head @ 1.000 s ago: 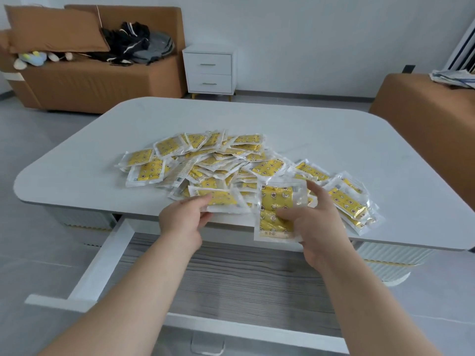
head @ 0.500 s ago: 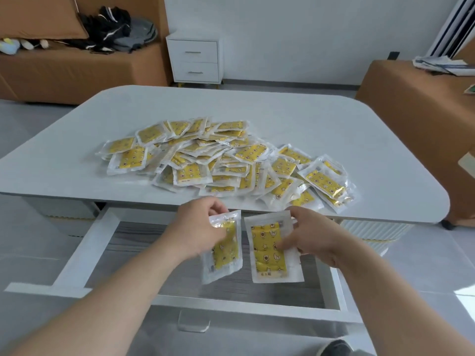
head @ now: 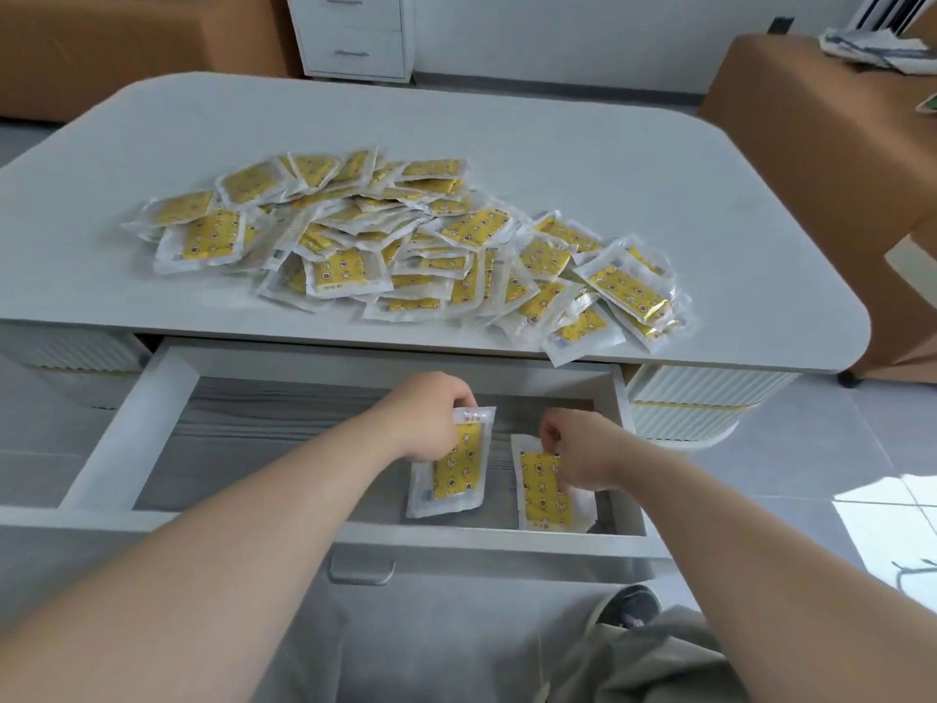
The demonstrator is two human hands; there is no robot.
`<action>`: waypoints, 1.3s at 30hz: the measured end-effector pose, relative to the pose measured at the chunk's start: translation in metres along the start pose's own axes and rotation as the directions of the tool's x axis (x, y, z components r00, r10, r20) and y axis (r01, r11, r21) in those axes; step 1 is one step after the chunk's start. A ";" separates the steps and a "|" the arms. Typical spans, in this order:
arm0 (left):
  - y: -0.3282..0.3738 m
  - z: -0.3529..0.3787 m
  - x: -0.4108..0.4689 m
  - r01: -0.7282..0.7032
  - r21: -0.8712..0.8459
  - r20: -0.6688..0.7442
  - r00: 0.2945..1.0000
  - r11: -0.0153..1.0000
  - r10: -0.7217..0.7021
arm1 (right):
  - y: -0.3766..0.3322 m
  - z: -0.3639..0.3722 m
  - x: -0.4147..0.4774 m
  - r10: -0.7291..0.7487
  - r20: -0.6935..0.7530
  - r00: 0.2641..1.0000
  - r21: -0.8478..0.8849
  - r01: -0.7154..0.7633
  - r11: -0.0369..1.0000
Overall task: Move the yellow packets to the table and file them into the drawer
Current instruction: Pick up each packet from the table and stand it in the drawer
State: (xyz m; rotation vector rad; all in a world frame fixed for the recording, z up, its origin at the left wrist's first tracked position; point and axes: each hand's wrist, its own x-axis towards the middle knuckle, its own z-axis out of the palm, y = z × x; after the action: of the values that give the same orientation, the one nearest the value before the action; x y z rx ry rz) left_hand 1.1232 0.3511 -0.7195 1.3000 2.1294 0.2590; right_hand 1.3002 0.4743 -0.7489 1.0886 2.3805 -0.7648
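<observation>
Packets [head: 459, 474] in left hand [head: 428, 418], right hand [head: 583, 456]

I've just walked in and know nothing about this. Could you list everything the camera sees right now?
Table: one, pale grey, centre.
Packet pile: too many to count, yellow in clear wrap, heaped on the table.
Drawer: one, white walls, grey wood-grain floor, open below the table's near edge.
Drawer handle: one, metal, drawer front.
Left packet: one, yellow, inside the drawer.
Right packet: one, yellow, inside the drawer, beside the left packet.
Cabinet: one, white, back wall.
Sofa: one, brown, back left.
Papers: a stack, pale, on brown furniture, back right.
Shoe: one, dark, floor.
Left hand: pinches the left packet's top.
Right hand: pinches the right packet's top.
</observation>
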 end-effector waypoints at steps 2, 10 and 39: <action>0.002 0.001 0.003 -0.020 -0.013 0.005 1.000 1.000 0.020 | 0.004 0.005 0.004 0.008 0.015 1.000 -0.076 -0.007 0.997; 0.003 0.000 0.012 -0.041 -0.096 0.008 0.999 0.995 0.041 | 0.010 0.022 0.015 0.014 -0.131 0.991 -0.539 -0.083 0.838; 0.051 0.087 0.054 -0.036 -0.130 0.130 0.990 0.991 0.053 | 0.005 -0.028 -0.028 0.089 -0.281 0.955 -0.387 -0.198 0.901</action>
State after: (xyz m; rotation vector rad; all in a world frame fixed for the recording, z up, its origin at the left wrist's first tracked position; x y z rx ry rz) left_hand 1.1955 0.4097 -0.7866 1.2559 1.9420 0.3134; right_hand 1.3178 0.4796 -0.7130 1.2169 2.4743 -0.0561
